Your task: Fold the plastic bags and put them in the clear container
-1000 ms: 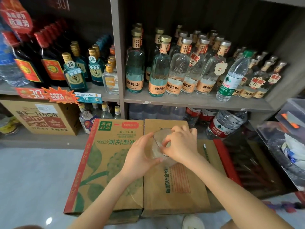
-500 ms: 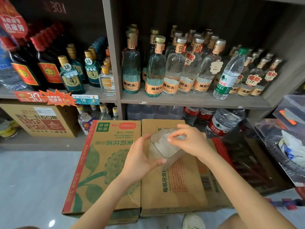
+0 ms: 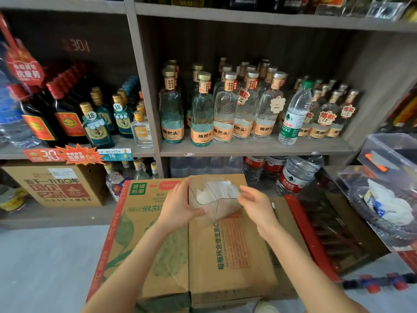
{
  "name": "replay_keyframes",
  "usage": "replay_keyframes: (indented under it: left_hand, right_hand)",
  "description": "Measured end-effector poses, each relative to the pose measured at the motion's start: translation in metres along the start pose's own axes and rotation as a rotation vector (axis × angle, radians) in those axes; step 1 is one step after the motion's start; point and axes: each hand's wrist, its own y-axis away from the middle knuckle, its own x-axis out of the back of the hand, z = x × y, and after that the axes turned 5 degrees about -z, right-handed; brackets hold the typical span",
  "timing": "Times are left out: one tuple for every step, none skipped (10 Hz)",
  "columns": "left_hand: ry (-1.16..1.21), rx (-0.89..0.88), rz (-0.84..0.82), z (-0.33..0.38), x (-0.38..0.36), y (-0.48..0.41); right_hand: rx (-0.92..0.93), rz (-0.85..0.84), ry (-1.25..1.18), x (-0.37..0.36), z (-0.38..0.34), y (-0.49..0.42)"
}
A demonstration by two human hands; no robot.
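We hold 1 clear container (image 3: 223, 208) tilted over 2 cardboard boxes, with the folded plastic bags (image 3: 217, 188) inside it.
Our left hand (image 3: 180, 206) grips the container's left side: its fingers (image 3: 184, 186) curl round the far wall and the thumb (image 3: 198, 213) presses across the near lower corner. Our right hand (image 3: 257, 205) is at the container's right rim, its fingertips (image 3: 243, 191) loosely together and pointing at the opening; motion blur keeps us from telling whether they pinch anything or touch the rim. The bags show as a white pile we cannot count. Below lie the green-printed box (image 3: 144, 245) and the plain brown box (image 3: 230, 263), touching side by side.
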Motion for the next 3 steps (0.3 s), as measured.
replay_keyframes:
  left_hand:
    - [0.149,0.045,-0.142,-0.001,0.020,-0.021]
    - [0.217,0.057,-0.215,-0.006,0.028,-0.037]
    - [0.211,0.048,-0.220,-0.006,0.032,-0.047]
  right_hand:
    - [0.008,-0.003,-0.041,-0.010,-0.001,-0.009]
    - [0.022,-0.001,-0.060,-0.016,0.001,-0.020]
    - [0.051,-0.004,-0.042,-0.016,0.003,-0.028]
